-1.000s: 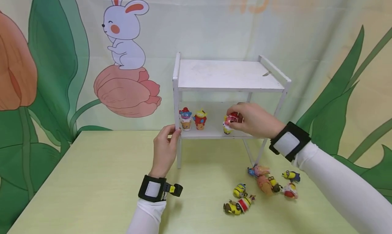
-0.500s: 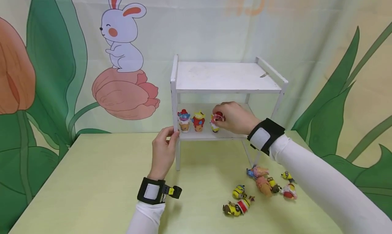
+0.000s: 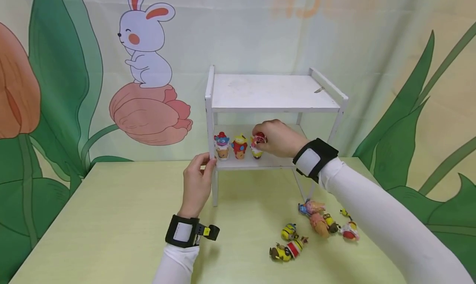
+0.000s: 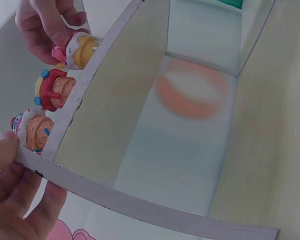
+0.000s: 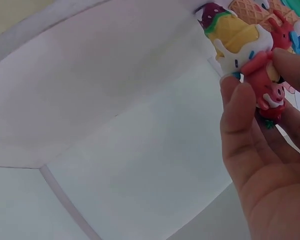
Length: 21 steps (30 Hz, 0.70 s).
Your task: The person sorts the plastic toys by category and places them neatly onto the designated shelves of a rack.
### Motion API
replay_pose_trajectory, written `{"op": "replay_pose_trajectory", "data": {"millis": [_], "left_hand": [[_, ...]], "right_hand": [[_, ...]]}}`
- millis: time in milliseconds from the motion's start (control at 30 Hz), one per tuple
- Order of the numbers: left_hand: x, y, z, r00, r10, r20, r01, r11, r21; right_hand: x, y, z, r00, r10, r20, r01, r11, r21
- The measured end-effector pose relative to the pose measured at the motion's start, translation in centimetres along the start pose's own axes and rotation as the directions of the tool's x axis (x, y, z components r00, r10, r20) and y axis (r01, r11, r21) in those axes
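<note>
My right hand pinches a pink figurine with a red top and a yellow, white-dripped cone base. It is upright on the lower shelf of a small white rack, or just above it; I cannot tell which. Left of it on that shelf stand a red-and-yellow figurine and a blue-faced figurine with a red cap, both on waffle-cone bases. My left hand grips the rack's front left leg at lower-shelf height, thumb and fingers on opposite sides.
On the yellowish table, front right of the rack, lie several loose figurines, including a red-and-white striped one, a yellow-and-blue one and a peach-coloured one. A printed curtain hangs behind.
My right hand has moved left along the lower shelf with the pink figurine, bringing it beside the red-and-yellow one. The left hand has kept its grip on the leg.
</note>
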State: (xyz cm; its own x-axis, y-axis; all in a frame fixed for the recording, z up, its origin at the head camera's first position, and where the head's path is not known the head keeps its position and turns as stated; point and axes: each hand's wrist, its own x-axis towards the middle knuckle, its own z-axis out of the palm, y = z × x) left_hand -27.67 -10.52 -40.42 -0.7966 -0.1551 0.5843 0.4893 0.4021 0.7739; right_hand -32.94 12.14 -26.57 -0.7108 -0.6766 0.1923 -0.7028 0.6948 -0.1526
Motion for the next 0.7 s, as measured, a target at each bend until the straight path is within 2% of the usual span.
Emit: {"op": "replay_pose_trajectory", "data": {"millis": [700], "left_hand": [[-0.11, -0.02, -0.16, 1.0, 0.008, -0.002, -0.008, 1.0, -0.004]], "right_hand": [[0.31, 0.07, 0.33, 0.999, 0.036, 0.019, -0.036, 0.999, 0.012]]}}
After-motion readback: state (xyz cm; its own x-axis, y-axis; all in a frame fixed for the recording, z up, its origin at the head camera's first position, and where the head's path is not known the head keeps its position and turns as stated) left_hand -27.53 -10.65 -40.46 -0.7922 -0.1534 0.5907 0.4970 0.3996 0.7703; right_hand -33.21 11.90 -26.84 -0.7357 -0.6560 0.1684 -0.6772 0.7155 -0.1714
